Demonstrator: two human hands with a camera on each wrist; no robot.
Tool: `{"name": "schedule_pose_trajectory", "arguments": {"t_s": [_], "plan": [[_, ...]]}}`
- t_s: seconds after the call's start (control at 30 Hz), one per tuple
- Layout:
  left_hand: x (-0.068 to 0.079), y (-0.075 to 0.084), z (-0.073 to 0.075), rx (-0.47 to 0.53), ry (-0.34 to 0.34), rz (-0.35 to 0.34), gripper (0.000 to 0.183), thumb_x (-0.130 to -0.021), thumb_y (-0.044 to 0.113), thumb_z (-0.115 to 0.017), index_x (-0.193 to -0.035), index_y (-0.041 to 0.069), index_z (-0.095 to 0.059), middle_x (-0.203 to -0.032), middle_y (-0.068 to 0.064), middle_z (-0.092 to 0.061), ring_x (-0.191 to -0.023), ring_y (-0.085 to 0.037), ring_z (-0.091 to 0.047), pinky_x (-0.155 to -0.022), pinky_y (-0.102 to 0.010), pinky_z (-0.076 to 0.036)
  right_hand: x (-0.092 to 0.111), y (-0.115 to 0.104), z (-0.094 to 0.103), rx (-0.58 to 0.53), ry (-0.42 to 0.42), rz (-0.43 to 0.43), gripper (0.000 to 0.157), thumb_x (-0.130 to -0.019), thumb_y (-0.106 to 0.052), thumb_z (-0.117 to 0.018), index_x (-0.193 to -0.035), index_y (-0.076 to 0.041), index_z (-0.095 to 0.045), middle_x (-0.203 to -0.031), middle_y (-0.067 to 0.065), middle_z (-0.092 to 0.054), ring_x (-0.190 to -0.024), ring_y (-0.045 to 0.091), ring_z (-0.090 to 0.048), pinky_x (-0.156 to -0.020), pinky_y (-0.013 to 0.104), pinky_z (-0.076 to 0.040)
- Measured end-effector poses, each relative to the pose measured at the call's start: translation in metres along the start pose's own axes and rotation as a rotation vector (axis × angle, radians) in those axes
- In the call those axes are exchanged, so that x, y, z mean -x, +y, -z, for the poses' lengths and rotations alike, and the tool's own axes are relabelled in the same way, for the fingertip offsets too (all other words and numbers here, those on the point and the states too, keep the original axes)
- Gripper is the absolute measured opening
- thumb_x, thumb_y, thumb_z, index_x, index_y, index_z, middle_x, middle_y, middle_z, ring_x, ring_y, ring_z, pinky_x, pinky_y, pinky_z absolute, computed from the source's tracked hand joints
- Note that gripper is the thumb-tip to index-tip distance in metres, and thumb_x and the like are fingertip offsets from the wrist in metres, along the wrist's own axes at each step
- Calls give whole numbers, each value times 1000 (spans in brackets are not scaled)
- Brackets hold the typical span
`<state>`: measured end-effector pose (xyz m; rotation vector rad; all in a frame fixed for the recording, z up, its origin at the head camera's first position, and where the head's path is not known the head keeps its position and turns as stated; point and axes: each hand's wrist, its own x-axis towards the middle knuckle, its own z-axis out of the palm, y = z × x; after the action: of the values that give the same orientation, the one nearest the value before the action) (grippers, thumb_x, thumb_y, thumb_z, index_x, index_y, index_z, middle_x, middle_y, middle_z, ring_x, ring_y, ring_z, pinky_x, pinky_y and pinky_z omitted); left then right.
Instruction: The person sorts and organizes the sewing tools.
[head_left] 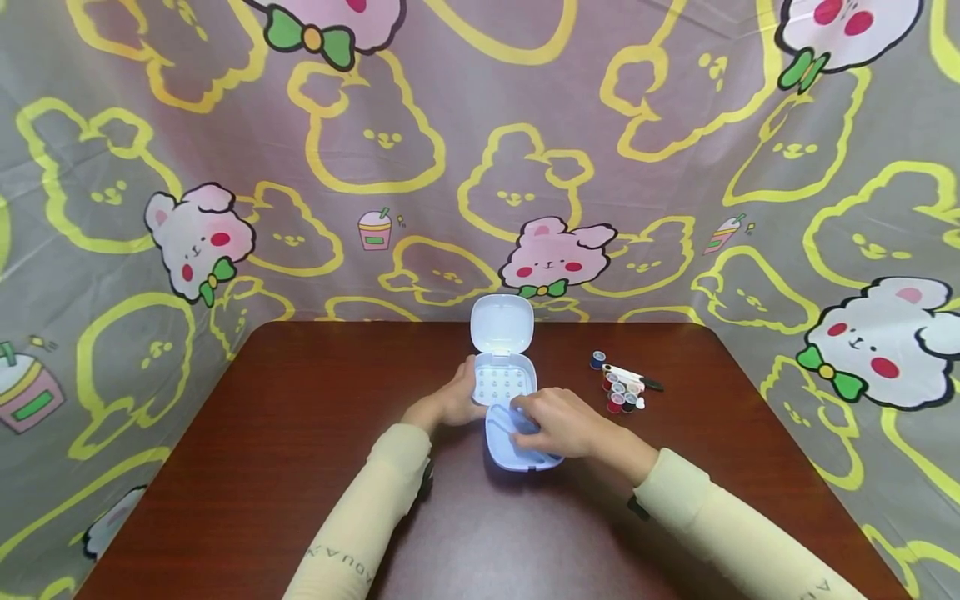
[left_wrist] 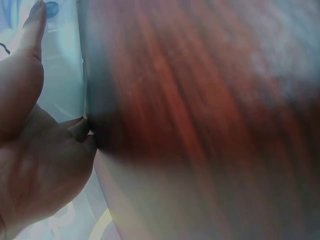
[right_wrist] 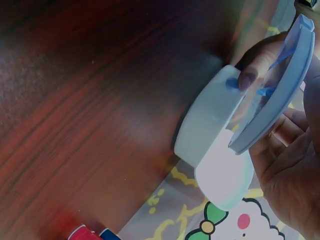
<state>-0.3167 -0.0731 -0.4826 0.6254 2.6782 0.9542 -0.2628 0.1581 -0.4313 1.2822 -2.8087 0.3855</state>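
A light-blue plastic box [head_left: 486, 385] stands near the back middle of the table, its lid [head_left: 502, 321] raised. Rows of small pegs show on its floor. My left hand [head_left: 453, 396] grips the box's left side, and in the left wrist view the thumb [left_wrist: 32, 32] lies along the box. Just in front of the box, a shallow light-blue tray [head_left: 504, 454] with a raised divider is held by my right hand [head_left: 566, 423]. The right wrist view shows the tray [right_wrist: 282, 97] tilted beside the box [right_wrist: 207, 120]; part of my right hand's grip is hidden.
Right of the box lie several small thread spools, among them a red one [head_left: 615, 404] and a blue one [head_left: 597, 358]. A slim white-and-black tool [head_left: 626, 375] lies among them. Patterned cloth [head_left: 420, 258] hangs behind the table [head_left: 300, 433].
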Motion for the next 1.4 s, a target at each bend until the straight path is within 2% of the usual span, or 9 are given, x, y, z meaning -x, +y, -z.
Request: {"name": "schedule_pose_trajectory", "arguments": {"t_s": [0.17, 0.3, 0.4, 0.57, 0.77, 1.2, 1.4], "plan": [[0, 3, -1, 13, 8, 23, 110, -89, 30, -80, -158, -5, -2, -154, -28, -26, -142, -36, -36, -119, -43, -32, 3, -5, -3, -6, -2, 22, 29, -90, -41, -73, -102, -15, -70, -59, -14, -44, -53, 4, -41, -48, 22, -31], [1, 4, -2, 29, 9, 40, 116, -88, 36, -82, -158, -6, 0, -156, -29, -24, -142, -37, -37, -118, -45, -33, 4, -9, -5, -11, -27, 28, 26, -89, -42, -72, -96, -17, -68, -60, -13, -42, -53, 4, -39, -47, 23, -29], [2, 4, -2, 47, 9, 61, 123, -84, 44, -83, -159, -4, 1, -157, -26, -23, -140, -35, -38, -118, -45, -34, 5, -11, -9, -18, -67, 34, 27, -90, -41, -72, -99, -16, -68, -61, -12, -42, -53, 3, -39, -47, 22, -29], [2, 5, -3, 93, 31, 47, 123, -79, 49, -87, -159, 4, -6, -150, -19, -31, -133, -30, -42, -114, -47, -38, 6, -14, -16, -28, -128, 36, 29, -91, -41, -72, -103, -15, -70, -60, -12, -43, -53, 3, -39, -47, 22, -29], [3, 6, -3, 87, 27, 69, 124, -78, 52, -86, -160, 6, -5, -151, -19, -31, -133, -31, -42, -114, -47, -37, 6, -17, -24, -38, -179, 31, 33, -92, -42, -73, -107, -13, -70, -62, -12, -45, -53, 3, -41, -46, 23, -28], [3, 5, -2, 88, 21, 94, 125, -79, 53, -85, -160, 7, -2, -152, -19, -29, -133, -31, -42, -115, -47, -37, 3, -20, -29, -67, -180, -2, 36, -92, -42, -74, -111, -11, -71, -64, -12, -46, -53, 3, -42, -46, 22, -29], [3, 7, -1, 84, 23, 80, 125, -79, 52, -86, -160, 6, -3, -151, -20, -30, -132, -32, -42, -115, -47, -36, 2, -21, -31, -78, -187, -5, 36, -92, -42, -75, -110, -11, -71, -64, -12, -47, -53, 3, -43, -46, 22, -30]]}}
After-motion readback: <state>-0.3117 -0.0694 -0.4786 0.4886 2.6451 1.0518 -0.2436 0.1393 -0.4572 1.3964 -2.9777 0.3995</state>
